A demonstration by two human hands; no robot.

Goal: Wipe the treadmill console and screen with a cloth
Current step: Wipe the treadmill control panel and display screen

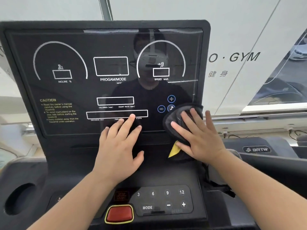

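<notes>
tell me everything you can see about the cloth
The cloth is dark grey with a black edge, soft and crumpled. A yellow corner hangs out below it. It lies against the lower right corner of the screen, partly covering the music-note button. The right hand presses it there with straight, spread fingers; the left hand rests on the screen beside it, apart.

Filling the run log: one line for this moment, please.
right hand presses cloth on screen, lower right | left hand touches screen bottom
</notes>
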